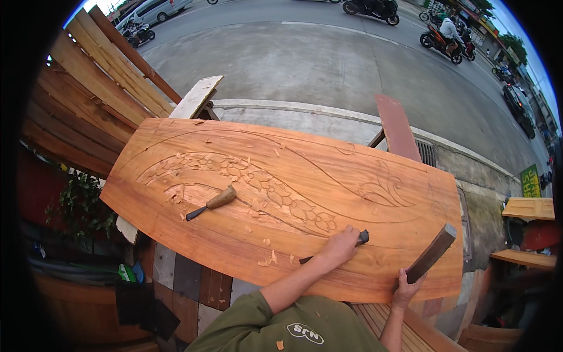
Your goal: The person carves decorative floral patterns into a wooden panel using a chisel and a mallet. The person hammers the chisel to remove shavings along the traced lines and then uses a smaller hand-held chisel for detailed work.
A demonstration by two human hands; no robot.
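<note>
A carved wooden door panel (328, 176) with leaf and flower relief and drawn curves lies before me on supports. My left hand (341, 246) is closed around a dark chisel (363, 237) just above the panel, right of its middle. One thin dark end (305, 260) shows beyond my wrist; the middle is hidden by my fingers. At the right, my right hand (406, 290) grips the lower end of a squared wooden mallet (433, 252), tilted up and to the right over the panel's near edge. Another chisel (214, 202) with a brown wooden handle lies on the carving, out of my hands.
Pale wood shavings (268, 259) are scattered on the panel. Support boards (399, 126) stick out past its far edge. Tall planks (99, 64) lean at the left, above a plant (82, 208). Beyond the curb runs a road (281, 58) with motorcycles (443, 44) and a van (155, 10).
</note>
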